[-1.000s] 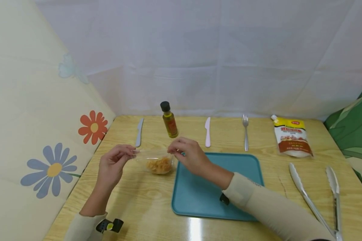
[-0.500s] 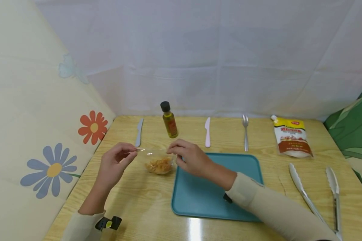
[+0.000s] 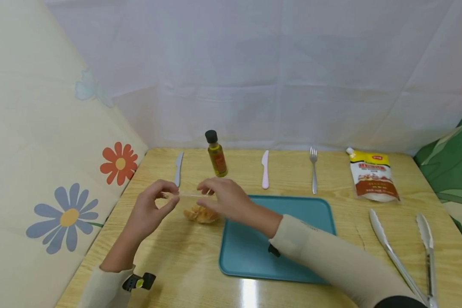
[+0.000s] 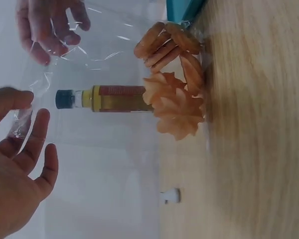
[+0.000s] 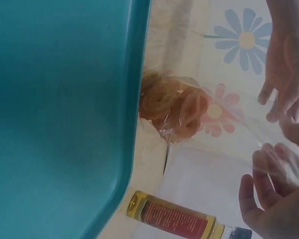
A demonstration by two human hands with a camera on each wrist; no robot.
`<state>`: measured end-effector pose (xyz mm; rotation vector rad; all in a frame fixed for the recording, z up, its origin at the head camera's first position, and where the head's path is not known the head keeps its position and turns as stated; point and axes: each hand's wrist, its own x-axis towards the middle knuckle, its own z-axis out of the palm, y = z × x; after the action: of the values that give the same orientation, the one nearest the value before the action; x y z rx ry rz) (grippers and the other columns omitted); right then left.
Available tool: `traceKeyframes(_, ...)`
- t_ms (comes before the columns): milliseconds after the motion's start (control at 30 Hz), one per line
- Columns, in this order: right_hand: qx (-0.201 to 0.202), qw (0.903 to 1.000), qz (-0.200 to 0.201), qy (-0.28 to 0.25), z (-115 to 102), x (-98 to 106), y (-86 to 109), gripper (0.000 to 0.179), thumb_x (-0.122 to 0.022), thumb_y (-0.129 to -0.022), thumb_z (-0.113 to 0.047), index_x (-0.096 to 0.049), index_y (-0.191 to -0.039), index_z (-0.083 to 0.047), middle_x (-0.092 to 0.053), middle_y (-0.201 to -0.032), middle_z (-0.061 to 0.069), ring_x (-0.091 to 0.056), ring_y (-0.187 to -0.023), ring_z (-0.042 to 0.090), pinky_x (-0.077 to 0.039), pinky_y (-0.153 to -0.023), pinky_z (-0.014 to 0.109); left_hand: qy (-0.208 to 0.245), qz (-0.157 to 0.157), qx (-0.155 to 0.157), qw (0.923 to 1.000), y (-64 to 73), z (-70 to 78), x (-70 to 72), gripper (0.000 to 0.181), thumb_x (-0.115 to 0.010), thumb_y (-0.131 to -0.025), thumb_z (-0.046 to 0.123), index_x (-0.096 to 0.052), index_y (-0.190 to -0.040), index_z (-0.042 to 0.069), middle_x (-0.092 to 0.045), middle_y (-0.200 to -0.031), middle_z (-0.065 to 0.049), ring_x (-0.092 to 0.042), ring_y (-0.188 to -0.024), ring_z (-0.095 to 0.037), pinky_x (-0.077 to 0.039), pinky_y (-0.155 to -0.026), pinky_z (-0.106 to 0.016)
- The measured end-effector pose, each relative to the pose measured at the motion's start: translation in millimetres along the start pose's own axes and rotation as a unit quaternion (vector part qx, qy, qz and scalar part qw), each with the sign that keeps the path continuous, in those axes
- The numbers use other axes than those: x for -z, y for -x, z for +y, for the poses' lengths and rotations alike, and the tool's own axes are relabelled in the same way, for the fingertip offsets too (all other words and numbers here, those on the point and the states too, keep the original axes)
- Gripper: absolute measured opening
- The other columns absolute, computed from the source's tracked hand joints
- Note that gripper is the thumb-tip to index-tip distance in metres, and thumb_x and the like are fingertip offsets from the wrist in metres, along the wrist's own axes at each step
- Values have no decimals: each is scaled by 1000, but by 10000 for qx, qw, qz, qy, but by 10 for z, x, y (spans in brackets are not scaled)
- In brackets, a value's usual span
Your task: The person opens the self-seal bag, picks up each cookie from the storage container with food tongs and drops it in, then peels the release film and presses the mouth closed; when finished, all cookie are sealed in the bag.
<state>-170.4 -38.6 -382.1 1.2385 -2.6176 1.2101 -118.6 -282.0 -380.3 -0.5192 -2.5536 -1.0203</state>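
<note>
A clear plastic bag (image 4: 104, 55) of golden-brown, ridged biscuits (image 3: 202, 214) stands on the table, just left of the blue tray. My left hand (image 3: 150, 207) pinches one end of its top edge between thumb and fingers. On the other end, my right hand (image 3: 225, 199) holds the film with curled fingers, above the tray's left edge. Seen from the left wrist, the biscuits (image 4: 174, 94) lie at the bottom of the bag, some ring-like and some star-shaped. In the right wrist view the film stretches from the biscuits (image 5: 174, 109) up to both hands.
A blue tray (image 3: 262, 265) lies under my right forearm. Behind stand an oil bottle (image 3: 217, 158), a grey knife (image 3: 179, 169), a pink knife (image 3: 265, 169) and a fork (image 3: 313, 171). A sauce pouch (image 3: 373, 175) and metal tongs (image 3: 392, 252) lie to the right.
My right hand has moved left, closer to the left hand, which has shifted slightly right. The bag's top edge between them now looks like a short, thin line.
</note>
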Motion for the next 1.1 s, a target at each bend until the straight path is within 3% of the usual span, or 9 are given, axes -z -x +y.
traceKeyframes(133,196,9991,190,310,-19,-62,-48,9,-72,-99,-21,-77,-104,-15,-73,-97,-3,-66,-91,10,-53,-81,23,-635,-446,-436,9960,-49,82,-15,39,-78,-87,-6,-64,-122,7,-67,-110,-7,-61,-104,-25,-51,-86,-45)
traceKeyframes(200,240,9985,275,416,-31,-73,-53,6,-73,-99,-19,-77,-100,-15,-72,-93,-3,-66,-89,10,-53,-80,23,-897,-573,-640,9923,-91,137,-47,35,-81,-87,-2,-67,-118,6,-68,-109,-7,-63,-103,-26,-52,-85,-51)
traceKeyframes(400,351,9966,355,650,-51,-108,-54,10,-72,-99,-22,-77,-103,-14,-73,-95,-2,-67,-88,11,-54,-77,23,-1278,-707,-781,9862,-182,241,-116,11,-81,-89,5,-72,-93,12,-70,-91,0,-64,-84,-18,-52,-72,-39)
traceKeyframes(700,385,9966,468,564,56,-48,40,5,-72,-99,-17,-75,-98,-13,-71,-92,-2,-66,-85,10,-54,-76,24,-1635,-763,-1132,9770,-165,146,10,12,-82,-86,4,-73,-91,12,-67,-86,3,-61,-73,-11,-51,-64,-33)
traceKeyframes(833,311,9981,407,346,110,2,116,6,-70,-100,-16,-75,-99,-12,-71,-94,-2,-66,-87,10,-54,-78,24,-1495,-730,-1078,9802,-157,87,76,13,-82,-86,3,-75,-90,13,-66,-86,6,-55,-70,-7,-49,-61,-31)
traceKeyframes(1100,485,9969,606,156,195,93,246,7,-72,-98,-11,-76,-102,-7,-72,-95,1,-67,-87,12,-56,-78,23,-840,-628,-486,9933,-114,-50,157,9,-79,-90,6,-77,-90,15,-68,-87,11,-59,-75,-5,-54,-70,-30)
